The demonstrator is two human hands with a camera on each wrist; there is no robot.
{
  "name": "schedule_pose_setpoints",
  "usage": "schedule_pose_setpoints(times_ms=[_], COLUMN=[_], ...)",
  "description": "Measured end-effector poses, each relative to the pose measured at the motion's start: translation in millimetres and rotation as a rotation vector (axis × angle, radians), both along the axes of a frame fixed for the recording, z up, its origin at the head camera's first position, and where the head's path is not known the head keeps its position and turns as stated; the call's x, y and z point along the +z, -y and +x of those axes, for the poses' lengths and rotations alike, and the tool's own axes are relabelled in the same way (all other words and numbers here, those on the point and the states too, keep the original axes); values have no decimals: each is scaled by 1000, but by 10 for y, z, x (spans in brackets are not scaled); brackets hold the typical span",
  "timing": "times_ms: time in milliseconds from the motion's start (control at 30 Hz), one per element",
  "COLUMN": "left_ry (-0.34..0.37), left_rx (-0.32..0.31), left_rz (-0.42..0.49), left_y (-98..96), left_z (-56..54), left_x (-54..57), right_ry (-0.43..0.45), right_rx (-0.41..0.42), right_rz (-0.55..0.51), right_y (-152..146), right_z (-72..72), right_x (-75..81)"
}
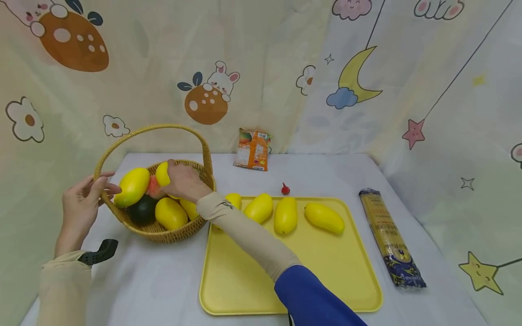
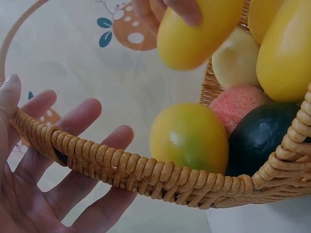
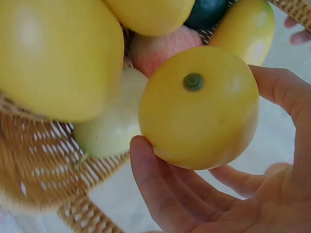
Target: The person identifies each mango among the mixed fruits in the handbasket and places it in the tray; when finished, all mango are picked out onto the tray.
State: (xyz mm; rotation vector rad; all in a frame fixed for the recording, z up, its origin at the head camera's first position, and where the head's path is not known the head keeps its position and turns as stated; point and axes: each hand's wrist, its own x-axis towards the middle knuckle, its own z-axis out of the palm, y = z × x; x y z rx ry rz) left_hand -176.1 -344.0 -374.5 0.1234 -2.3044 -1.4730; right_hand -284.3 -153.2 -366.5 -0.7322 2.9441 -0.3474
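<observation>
A wicker basket [image 1: 165,233] with an arched handle stands at the table's left, filled with fruit. My left hand [image 1: 83,203] holds its left rim near the handle base, thumb on one side, fingers spread on the other. Over the basket, my right hand [image 1: 183,181] grips a yellow mango [image 3: 199,116] between thumb and fingers, stem end facing the right wrist view. A yellow-green mango [image 2: 189,138] leans at the rim. Beside it lie a pink peach [image 2: 238,107], a dark green avocado [image 1: 142,210], a pale fruit [image 2: 238,58] and several yellow mangoes [image 1: 171,213].
A yellow tray [image 1: 293,280] lies right of the basket, with several mangoes [image 1: 285,215] along its back edge. Behind it are a small red object [image 1: 285,189] and an orange snack packet [image 1: 253,150]. A long pasta packet [image 1: 391,237] lies on the right.
</observation>
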Motion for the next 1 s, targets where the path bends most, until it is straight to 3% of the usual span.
schedule_pose_setpoints(times_ms=[267,633,1000], left_ry=[4,-3,24], left_rx=[9,-9,23], left_rz=[-12,10,-17], left_y=[0,14,-5], left_z=[15,-3,14], left_x=[-2,6,8], right_ry=[-69,-57,-68], right_rx=[29,68,67], right_rz=[-21,-127,-107], right_y=[-335,-884,-1267], right_z=[83,340,668], right_x=[109,232,136])
